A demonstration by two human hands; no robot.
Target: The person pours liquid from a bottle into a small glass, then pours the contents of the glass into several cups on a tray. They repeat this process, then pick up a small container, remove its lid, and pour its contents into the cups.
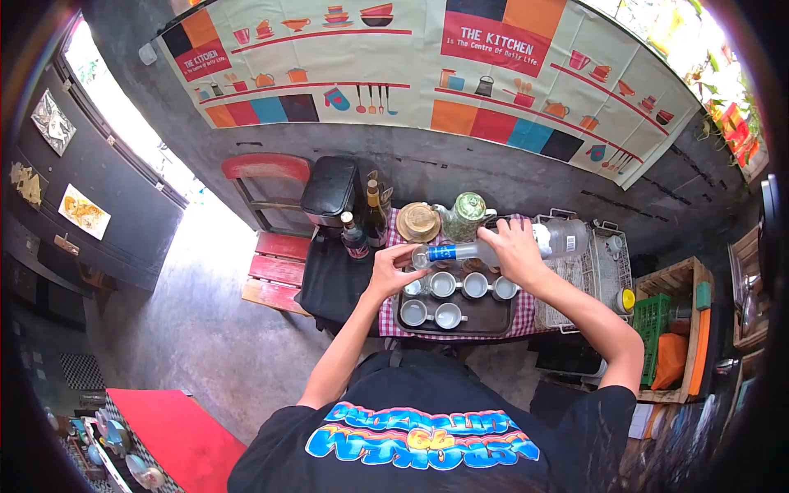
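Note:
My right hand (518, 251) is wrapped round a clear glass bottle (569, 238), which lies nearly level, its blue-banded neck pointing left. My left hand (393, 269) is closed at the bottle's mouth, its fingers on what looks like a small clear glass (420, 258). Whether liquid is flowing cannot be made out. Just below both hands, several pale mugs (448, 315) stand upright on a dark tray (485, 323). Behind the bottle are a glass jar (468, 209) with a green lid and a round wooden-looking lid or container (418, 222).
A checkered cloth (523, 322) covers the table beneath the tray. Two dark bottles (375, 215) and a black bin-like container (329, 193) stand at the left. Wire racks (606, 267) and a wooden crate (686, 271) are at the right. A red chair (275, 255) stands beside the table.

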